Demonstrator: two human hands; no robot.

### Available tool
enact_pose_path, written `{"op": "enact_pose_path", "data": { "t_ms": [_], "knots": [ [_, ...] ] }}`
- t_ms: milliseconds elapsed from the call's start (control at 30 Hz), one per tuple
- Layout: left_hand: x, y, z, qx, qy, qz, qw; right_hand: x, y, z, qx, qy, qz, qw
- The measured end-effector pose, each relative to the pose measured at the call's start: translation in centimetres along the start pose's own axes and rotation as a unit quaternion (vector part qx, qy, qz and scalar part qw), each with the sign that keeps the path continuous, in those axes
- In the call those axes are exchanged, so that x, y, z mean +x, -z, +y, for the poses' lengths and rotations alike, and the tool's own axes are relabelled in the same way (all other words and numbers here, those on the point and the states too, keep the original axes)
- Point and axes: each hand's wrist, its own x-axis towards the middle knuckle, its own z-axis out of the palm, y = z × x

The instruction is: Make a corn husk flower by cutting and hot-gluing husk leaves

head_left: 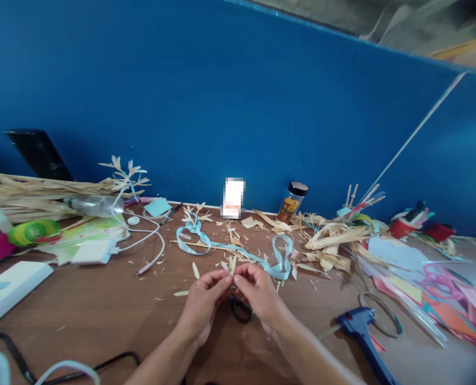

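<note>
Both forearms enter from 6 o'clock, converging at centre. Left hand (204,299) and right hand (258,291) meet fingertip to fingertip, fingers (224,278) pinched, knuckles up.

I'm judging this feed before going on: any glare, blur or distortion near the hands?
Head view: even light, no glare; left hand and right hand are sharp, pinching pale husk pieces. The wide lens bends the blue wall and softens the corners. A white card at the wall is pixelated.

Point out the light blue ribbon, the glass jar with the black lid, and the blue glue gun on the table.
light blue ribbon (283,255): head view, on its right-hand loop.
glass jar (290,206): head view, on its labelled body.
blue glue gun (358,323): head view, on its body.
</note>
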Motion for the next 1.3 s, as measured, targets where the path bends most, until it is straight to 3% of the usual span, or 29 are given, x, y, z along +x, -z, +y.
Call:
{"op": "enact_pose_path", "data": {
  "t_ms": [267, 800, 1300],
  "knots": [
    [-0.2, -0.3, 0.0, 0.048, -0.022, 0.032, 0.998, -0.1, -0.1, -0.7, 0.048, -0.018, 0.011, 0.999],
    [-0.2, -0.2, -0.1, 0.063, -0.026, 0.038, 0.997, 0.2, 0.1, 0.3, 0.118, -0.007, 0.007, 0.993],
    [-0.1, 0.0, -0.4, 0.091, -0.006, -0.017, 0.996, 0.1, 0.2, 1.2, 0.16, 0.001, -0.016, 0.987]
  ]
}}
